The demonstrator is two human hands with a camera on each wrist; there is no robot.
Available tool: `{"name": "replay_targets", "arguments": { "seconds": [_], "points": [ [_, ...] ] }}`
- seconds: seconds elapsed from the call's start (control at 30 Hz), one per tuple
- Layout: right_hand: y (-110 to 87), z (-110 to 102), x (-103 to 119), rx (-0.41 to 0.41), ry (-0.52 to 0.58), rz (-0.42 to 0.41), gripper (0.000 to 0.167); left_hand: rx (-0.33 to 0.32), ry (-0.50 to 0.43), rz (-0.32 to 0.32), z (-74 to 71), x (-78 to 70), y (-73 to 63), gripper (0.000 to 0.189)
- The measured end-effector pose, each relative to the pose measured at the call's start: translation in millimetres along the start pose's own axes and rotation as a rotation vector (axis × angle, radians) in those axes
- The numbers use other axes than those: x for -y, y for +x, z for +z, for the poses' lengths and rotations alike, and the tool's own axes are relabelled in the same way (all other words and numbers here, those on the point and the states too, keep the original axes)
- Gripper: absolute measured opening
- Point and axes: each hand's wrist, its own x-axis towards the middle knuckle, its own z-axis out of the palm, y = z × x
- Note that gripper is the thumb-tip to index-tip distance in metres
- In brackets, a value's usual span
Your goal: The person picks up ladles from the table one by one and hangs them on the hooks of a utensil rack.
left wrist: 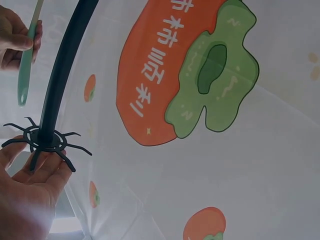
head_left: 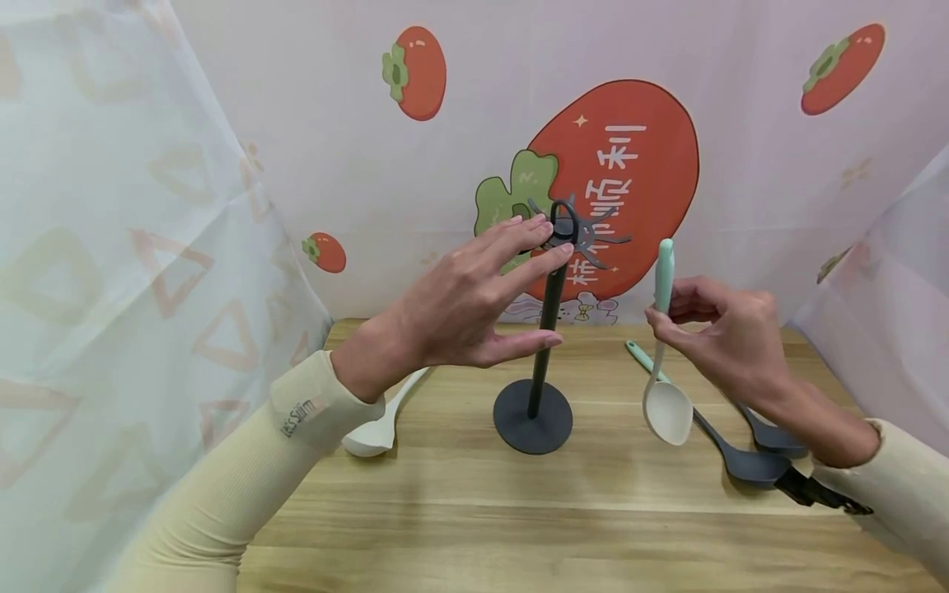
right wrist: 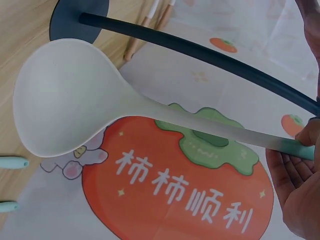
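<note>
A dark utensil stand (head_left: 551, 309) with a round base and a ring of hooks rises upright on the table. My left hand (head_left: 474, 284) is at its top, the fairly straight fingers touching the hook ring (left wrist: 46, 140) and the thumb apart from them near the pole. To the right of the stand, my right hand (head_left: 730, 333) pinches a ladle by its mint green handle (head_left: 664, 276). This ladle (right wrist: 70, 97) hangs above the table with its white bowl downward and its handle end up, beside the hooks.
Dark-headed utensils (head_left: 752, 465) lie at the right on the wooden table (head_left: 474, 527), partly under my right forearm. A white ladle (head_left: 374, 432) lies at the left beside my left sleeve. Behind hangs a cloth (head_left: 311, 107) printed with persimmons.
</note>
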Motion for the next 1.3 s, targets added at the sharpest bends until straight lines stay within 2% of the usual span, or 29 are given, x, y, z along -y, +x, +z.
{"name": "replay_targets", "arguments": {
  "seconds": [0.27,0.67,1.3],
  "points": [
    [7.9,-3.2,5.5,-0.002,-0.001,-0.054,0.032,0.013,-0.001,-0.013,-0.5,-1.5,0.1,0.075],
    [15.4,-1.5,14.8,0.027,-0.013,-0.079,0.033,0.01,-0.002,-0.023,-1.0,-2.3,-0.1,0.075],
    [21.8,9.0,14.6,0.053,-0.023,-0.095,0.032,0.0,-0.004,-0.017,1.1,-2.4,-0.2,0.075]
  ]
}}
